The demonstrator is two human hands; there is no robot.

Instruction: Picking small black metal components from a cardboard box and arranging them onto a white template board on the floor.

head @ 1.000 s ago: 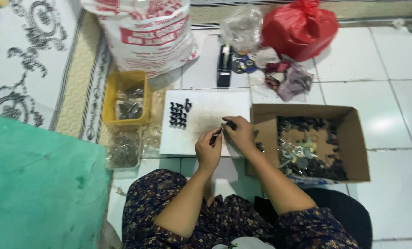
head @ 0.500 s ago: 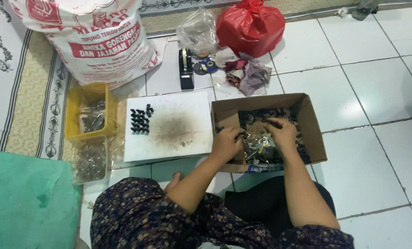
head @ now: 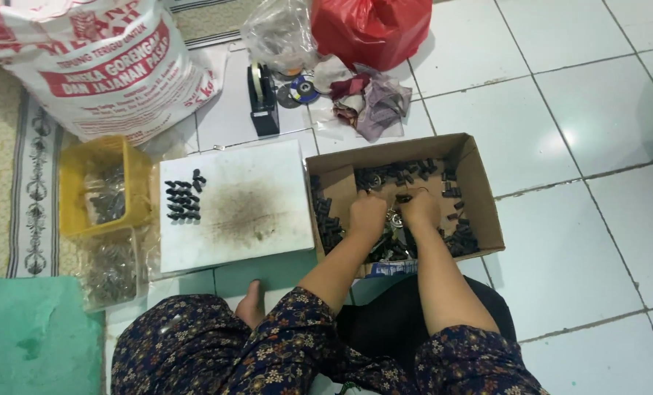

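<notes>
Both hands are down inside a brown cardboard box (head: 480,183) that holds several small black parts (head: 399,174) and some metal bits. My left hand (head: 367,213) is closed over parts near the box's middle. Just to its right, my right hand (head: 418,208) pinches a small black piece; what exactly sits in each hand is hard to make out. Left of the box lies a white board (head: 268,175) with a dark smudge at its centre and a neat cluster of black parts (head: 182,199) at its left edge.
A yellow basket (head: 77,175) of parts and a clear bag (head: 110,274) of parts lie left of the board. Behind are a large printed sack (head: 99,66), a black tape dispenser (head: 262,95), rags (head: 370,102), a clear bag (head: 279,29) and a red bag (head: 374,25). A green mat (head: 26,336) lies at lower left.
A second ago both hands worked over the white board; they moved right into the box and now dig among its parts. The camera has come closer.
</notes>
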